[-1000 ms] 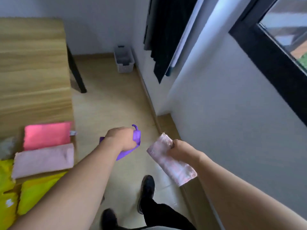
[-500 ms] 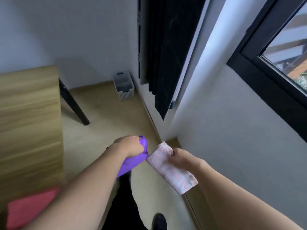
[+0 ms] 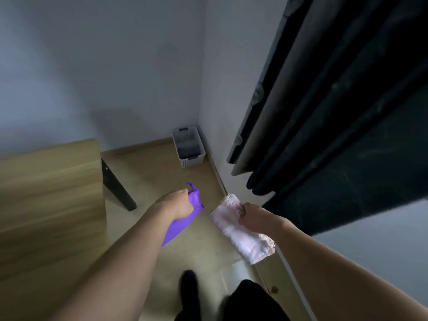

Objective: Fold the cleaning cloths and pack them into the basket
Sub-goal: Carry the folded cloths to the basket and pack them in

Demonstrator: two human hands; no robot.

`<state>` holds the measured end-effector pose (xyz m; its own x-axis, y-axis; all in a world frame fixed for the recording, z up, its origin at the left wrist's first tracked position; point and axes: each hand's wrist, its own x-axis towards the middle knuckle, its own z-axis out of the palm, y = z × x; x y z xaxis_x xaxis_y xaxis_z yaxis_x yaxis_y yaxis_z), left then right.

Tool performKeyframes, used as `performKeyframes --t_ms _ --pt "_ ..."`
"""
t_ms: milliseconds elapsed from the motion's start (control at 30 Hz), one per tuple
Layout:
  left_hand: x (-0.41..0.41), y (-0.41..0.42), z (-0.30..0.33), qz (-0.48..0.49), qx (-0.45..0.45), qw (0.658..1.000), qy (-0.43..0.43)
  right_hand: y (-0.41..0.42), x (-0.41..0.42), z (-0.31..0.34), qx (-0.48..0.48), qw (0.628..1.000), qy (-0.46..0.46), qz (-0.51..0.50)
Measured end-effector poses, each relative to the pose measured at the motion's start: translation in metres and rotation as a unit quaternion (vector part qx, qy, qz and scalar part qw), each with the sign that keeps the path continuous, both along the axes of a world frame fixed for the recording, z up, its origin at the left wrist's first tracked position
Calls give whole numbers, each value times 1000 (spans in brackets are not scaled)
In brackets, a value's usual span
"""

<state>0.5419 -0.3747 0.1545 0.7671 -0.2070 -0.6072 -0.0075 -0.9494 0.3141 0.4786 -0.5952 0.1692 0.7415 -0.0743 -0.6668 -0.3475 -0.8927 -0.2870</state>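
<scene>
A pale wood floor point(image 3: 148, 181) runs to the corner. There a white basket point(image 3: 188, 148) sits on it. A table leg point(image 3: 118, 185) stands nearby.

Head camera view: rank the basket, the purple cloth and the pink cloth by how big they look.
1. pink cloth
2. purple cloth, partly hidden by the left hand
3. basket, though it sits farther off, so its true size is unsure.

Purple cloth point(image 3: 185, 216) partly hidden behind left hand point(image 3: 176, 205). Worktop point(image 3: 46, 193) cut by left edge. Basket point(image 3: 188, 147) contents too dim. Shoe point(image 3: 188, 288) blurred.
</scene>
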Motion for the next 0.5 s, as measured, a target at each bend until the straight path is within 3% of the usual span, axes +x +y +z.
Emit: performKeyframes --t_ms 200,500 --pt "96 8 -10 27 -28 999 -14 18 112 -17 25 999 26 -4" --pt "252 8 -15 66 3 997 -51 11 274 -38 77 996 34 -14"
